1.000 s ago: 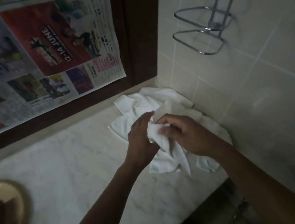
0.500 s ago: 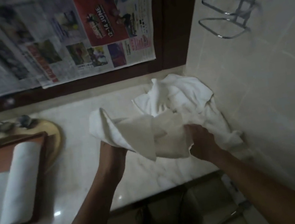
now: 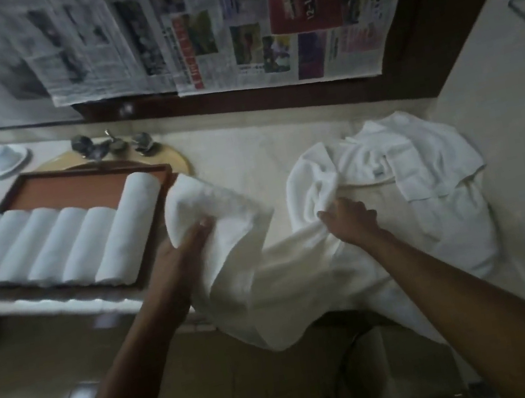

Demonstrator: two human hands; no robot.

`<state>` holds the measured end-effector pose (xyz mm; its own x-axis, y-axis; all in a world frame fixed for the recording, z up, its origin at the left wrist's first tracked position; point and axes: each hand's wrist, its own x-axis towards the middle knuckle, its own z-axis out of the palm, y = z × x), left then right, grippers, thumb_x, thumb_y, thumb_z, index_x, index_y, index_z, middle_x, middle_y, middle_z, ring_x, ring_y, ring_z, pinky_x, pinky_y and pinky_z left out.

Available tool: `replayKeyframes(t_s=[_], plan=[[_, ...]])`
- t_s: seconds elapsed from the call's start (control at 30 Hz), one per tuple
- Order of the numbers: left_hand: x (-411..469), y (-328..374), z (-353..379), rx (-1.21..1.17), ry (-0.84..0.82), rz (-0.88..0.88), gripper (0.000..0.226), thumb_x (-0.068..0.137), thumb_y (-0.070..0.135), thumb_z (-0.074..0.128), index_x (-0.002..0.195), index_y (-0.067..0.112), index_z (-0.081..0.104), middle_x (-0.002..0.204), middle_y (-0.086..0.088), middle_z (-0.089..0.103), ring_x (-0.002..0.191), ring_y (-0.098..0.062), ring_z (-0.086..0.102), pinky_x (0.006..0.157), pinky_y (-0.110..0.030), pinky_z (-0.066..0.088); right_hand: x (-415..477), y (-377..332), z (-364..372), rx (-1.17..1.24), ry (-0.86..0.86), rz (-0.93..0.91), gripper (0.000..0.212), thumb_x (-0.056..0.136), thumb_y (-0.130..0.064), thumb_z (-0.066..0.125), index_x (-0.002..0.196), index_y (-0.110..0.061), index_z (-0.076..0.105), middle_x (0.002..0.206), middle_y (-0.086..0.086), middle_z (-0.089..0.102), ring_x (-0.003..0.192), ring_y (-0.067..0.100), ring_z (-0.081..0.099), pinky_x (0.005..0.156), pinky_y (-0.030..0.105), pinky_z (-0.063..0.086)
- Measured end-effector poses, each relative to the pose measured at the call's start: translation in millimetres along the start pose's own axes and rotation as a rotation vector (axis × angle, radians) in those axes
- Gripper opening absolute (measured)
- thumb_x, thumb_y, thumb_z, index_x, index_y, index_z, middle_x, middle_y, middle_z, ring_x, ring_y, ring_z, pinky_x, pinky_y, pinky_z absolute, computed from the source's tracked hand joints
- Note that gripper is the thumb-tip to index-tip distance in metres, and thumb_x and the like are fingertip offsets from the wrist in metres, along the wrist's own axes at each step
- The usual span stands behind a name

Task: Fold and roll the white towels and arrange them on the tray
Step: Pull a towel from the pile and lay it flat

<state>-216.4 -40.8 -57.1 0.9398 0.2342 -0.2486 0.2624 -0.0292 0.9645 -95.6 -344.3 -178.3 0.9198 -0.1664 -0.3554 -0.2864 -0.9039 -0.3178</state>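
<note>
The left hand (image 3: 189,247) and right hand (image 3: 349,219) pinch the towel (image 3: 269,288) in curled fingers (middle sagging).

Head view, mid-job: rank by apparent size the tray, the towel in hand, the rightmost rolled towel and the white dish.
1. The tray and the held towel: about alike; the towel is nearer and crumpled, so they are not ranked.
2. The rightmost rolled towel.
3. The white dish, smallest, though it is also farthest back.

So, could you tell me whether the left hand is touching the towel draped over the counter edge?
Touching. The head view shows the left hand gripping that towel, thumb pressed onto the cloth.
</note>
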Motion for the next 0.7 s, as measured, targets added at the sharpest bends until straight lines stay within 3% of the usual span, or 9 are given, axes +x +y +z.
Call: replayKeyframes(t_s=[0.07,0.13,0.2,0.3,0.47,0.57,0.7], plan=[[-1,-2,-6,-0.035,0.014,-0.059,0.019,0.101,0.035,0.062,0.11,0.019,0.065,0.1,0.003,0.069,0.092,-0.015,0.066,0.083,-0.035,0.054,11,-17,10,0.005,-0.039,0.054,0.082,0.096,-0.069,0.044,0.152,-0.01,0.036,0.151,0.015,0.048,0.137,0.037,0.045,0.112,0.051,0.03],[2,-7,-9,-0.071,0.014,-0.071,0.004,0.102,0.021,0.062,0.098,0.02,0.063,0.093,0.004,0.068,0.086,-0.012,0.066,0.073,-0.029,0.052,17,-26,21,-0.031,-0.042,0.049,0.081,0.095,-0.066,0.052,0.152,-0.01,0.037,0.15,0.014,0.049,0.138,0.036,0.046,0.113,0.05,0.029],[2,-10,-15,-0.044,0.03,-0.054,0.006,0.101,0.023,0.063,0.095,0.025,0.064,0.093,0.005,0.07,0.087,-0.013,0.067,0.075,-0.03,0.053,26,-26,26,0.016,0.004,0.026,0.065,0.097,-0.054,0.056,0.144,-0.01,0.048,0.144,0.013,0.055,0.132,0.035,0.052,0.11,0.048,0.036],[6,-18,-30,0.156,0.046,-0.008,0.009,0.097,0.044,0.066,0.097,0.035,0.064,0.102,0.005,0.071,0.096,-0.016,0.069,0.085,-0.036,0.055,41,-8,10,0.192,0.132,0.068,0.051,0.094,-0.042,0.061,0.131,-0.007,0.06,0.133,0.02,0.063,0.118,0.041,0.062,0.098,0.047,0.052],[15,-28,-35,0.291,-0.076,-0.052,0.044,0.086,0.066,0.069,0.115,0.032,0.068,0.108,0.002,0.075,0.098,-0.017,0.073,0.088,-0.047,0.06,46,51,-78,0.129,0.454,0.09,0.036,0.101,-0.022,0.058,0.129,0.0,0.059,0.129,0.03,0.061,0.119,0.048,0.058,0.098,0.048,0.046],[21,-31,-24,0.337,-0.097,-0.036,0.02,0.091,0.053,0.069,0.098,0.034,0.066,0.097,0.004,0.074,0.092,-0.015,0.072,0.083,-0.041,0.06,49,83,-140,0.118,0.657,0.072,0.033,0.096,-0.012,0.053,0.126,-0.002,0.062,0.121,0.034,0.063,0.112,0.05,0.06,0.097,0.051,0.048],[31,-31,-12,0.334,-0.08,0.0,0.009,0.094,0.045,0.069,0.094,0.037,0.065,0.096,0.006,0.072,0.094,-0.017,0.07,0.085,-0.042,0.058,43,93,-211,0.073,0.876,0.024,0.037,0.095,-0.014,0.046,0.124,-0.004,0.067,0.119,0.033,0.058,0.107,0.051,0.059,0.092,0.052,0.049]])
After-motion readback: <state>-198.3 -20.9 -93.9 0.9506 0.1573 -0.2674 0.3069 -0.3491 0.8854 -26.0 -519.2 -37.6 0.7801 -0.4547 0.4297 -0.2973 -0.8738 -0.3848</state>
